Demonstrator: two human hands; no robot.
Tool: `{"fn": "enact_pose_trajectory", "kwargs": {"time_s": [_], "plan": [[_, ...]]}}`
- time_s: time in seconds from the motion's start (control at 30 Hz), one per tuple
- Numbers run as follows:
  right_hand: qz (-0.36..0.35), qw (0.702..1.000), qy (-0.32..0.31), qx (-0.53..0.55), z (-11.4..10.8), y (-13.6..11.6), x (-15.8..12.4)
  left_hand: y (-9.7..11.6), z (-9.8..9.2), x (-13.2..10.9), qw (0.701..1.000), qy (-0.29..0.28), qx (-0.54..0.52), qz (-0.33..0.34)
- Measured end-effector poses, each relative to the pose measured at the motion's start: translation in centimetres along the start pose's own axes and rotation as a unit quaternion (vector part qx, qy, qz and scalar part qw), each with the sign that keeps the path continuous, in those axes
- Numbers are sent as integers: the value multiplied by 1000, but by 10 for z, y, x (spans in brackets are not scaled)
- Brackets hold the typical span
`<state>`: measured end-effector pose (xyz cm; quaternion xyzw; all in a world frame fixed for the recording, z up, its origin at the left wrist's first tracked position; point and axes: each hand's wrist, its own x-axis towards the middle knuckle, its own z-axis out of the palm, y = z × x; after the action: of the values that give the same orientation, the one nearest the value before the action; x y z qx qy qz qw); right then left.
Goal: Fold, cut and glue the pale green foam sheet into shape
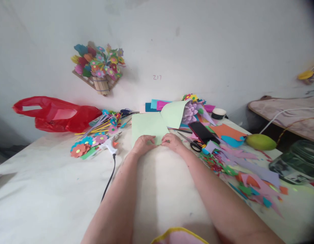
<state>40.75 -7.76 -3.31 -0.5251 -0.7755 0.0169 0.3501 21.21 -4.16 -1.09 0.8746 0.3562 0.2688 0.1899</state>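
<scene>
A pale green craft sheet (148, 123) lies on the table in front of me, partly cut, its right part curling up. My left hand (144, 144) is closed on its near edge, with fingers bent over the sheet. Close beside it, my right hand (173, 142) pinches the same edge near the cut. Scissors with black handles (195, 146) lie just right of my right hand. A white glue gun (109, 145) rests to the left of my left hand, its black cord running toward me.
Paper flowers (80, 149) and a red plastic bag (57, 115) are on the left. To the right are a phone (204, 132), colourful scraps (238, 157), a green fruit (260, 141) and a glass jar (297, 162). A flower decoration (101, 64) hangs on the wall.
</scene>
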Motion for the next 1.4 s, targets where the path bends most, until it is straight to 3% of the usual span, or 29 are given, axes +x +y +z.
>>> {"fn": "enact_pose_trajectory", "kwargs": {"time_s": [0.4, 0.8, 1.13, 1.4], "plan": [[-4, 1000, 3, -16, 6, -4, 1, -1, 1, 2, 999, -6, 31, 9], [42, 998, -1, -39, 5, -11, 3, 2, 2, 2, 994, 13, 102, 47], [66, 997, -10, -49, 3, -15, 3, 5, 2, 2, 988, -5, 150, 26], [24, 999, 1, -49, 0, -3, 1, 9, 3, 2, 988, -14, 157, -9]]}}
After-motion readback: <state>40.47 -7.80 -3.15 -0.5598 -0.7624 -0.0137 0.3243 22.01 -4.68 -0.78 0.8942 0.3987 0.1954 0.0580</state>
